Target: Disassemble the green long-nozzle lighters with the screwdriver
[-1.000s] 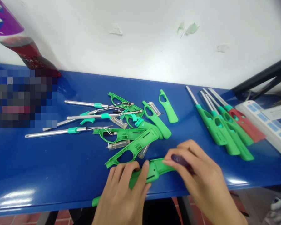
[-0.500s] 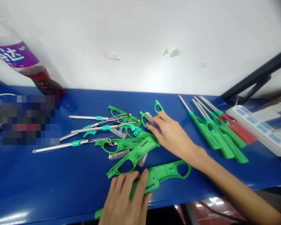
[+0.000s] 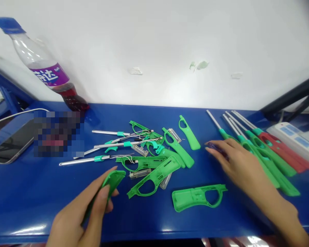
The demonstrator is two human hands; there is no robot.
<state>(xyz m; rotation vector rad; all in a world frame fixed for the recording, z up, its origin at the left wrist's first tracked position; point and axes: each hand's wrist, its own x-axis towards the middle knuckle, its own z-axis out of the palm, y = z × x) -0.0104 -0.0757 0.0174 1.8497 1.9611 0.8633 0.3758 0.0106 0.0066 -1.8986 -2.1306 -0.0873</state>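
My left hand (image 3: 77, 212), low at the left, grips a green plastic handle shell (image 3: 115, 178) between thumb and fingers, holding it tilted above the table. My right hand (image 3: 243, 164) pinches a small dark purple object (image 3: 218, 150) whose kind I cannot make out; part of it is covered by the fingers. A green half shell (image 3: 199, 197) lies inner side up between my hands. Behind it are more green shells (image 3: 154, 176), clear fuel tanks (image 3: 140, 173) and metal lighter tubes with wires (image 3: 78, 160). A closed green shell (image 3: 189, 133) lies near the wall.
Several long-necked lighters, green ones (image 3: 269, 166) and a red one (image 3: 285, 151), lie at the right under my right forearm. Beyond them is a white power strip (image 3: 296, 137). A soda bottle (image 3: 50, 73) stands back left, near a phone (image 3: 12, 144) with a white cable.
My left hand has lifted a green shell off the table and moved left. The right hand has gone right, away from the loose parts, still holding the purple object. The view has shifted.
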